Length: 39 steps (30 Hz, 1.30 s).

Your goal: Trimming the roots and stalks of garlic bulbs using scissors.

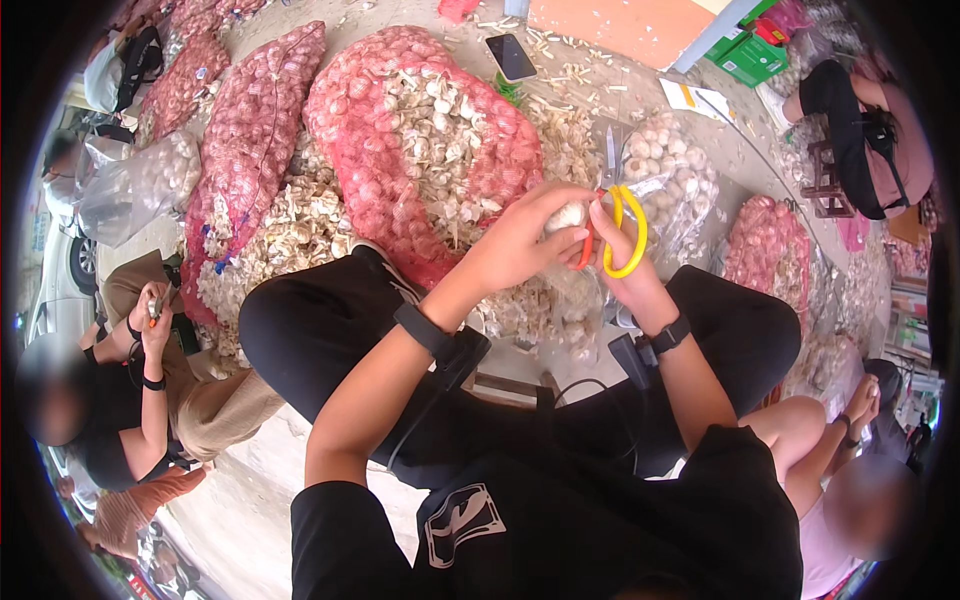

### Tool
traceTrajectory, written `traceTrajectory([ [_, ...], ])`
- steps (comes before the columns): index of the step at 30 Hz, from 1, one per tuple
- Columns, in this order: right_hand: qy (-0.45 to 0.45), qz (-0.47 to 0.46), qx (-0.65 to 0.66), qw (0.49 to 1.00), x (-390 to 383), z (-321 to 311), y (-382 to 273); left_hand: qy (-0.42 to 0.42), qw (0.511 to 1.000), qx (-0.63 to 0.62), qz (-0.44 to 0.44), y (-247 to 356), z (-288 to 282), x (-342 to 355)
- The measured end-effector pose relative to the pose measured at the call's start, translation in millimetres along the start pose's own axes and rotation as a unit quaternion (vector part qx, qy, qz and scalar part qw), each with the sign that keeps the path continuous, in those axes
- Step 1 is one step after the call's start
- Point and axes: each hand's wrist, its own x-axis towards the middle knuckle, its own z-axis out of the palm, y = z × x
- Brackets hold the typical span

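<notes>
My left hand [525, 235] is closed round a pale garlic bulb [566, 216]. Against it, my right hand [625, 268] grips scissors [637, 232] with red and yellow looped handles, their blades pointing up and away from me. Just beyond the scissors lies a clear plastic bag of whitish bulbs [670, 150]. A large red mesh sack of garlic [335, 110] lies in front of me, with loose husks and trimmings [285, 245] beside it.
More red sacks [255, 110] lie left and right. A phone [510, 55] and green cartons [745, 58] are farther off. Co-workers sit at my left [120, 430], far right [880, 130] and lower right [820, 500].
</notes>
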Motion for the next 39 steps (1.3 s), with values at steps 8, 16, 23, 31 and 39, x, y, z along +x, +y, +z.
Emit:
traceTrajectory([
  [8,0.005,0.026,0.028,0.999,0,-23,-25,0.100,0.801,-0.515,-0.289,-9,2,-1],
  [16,0.114,-0.066,0.096,0.987,-1,-64,-42,-0.037,0.910,-0.156,-0.382,-104,41,-46],
  [23,0.119,-0.060,0.130,0.982,-8,-76,-50,-0.164,0.766,-0.195,-0.591,-182,106,-141],
  [31,0.142,-0.067,0.109,0.982,-21,-84,-56,-0.079,0.810,-0.367,-0.451,-143,169,-55],
  [39,0.160,-0.071,0.125,0.977,-24,-91,-57,-0.062,0.964,0.004,-0.257,-194,172,-72],
])
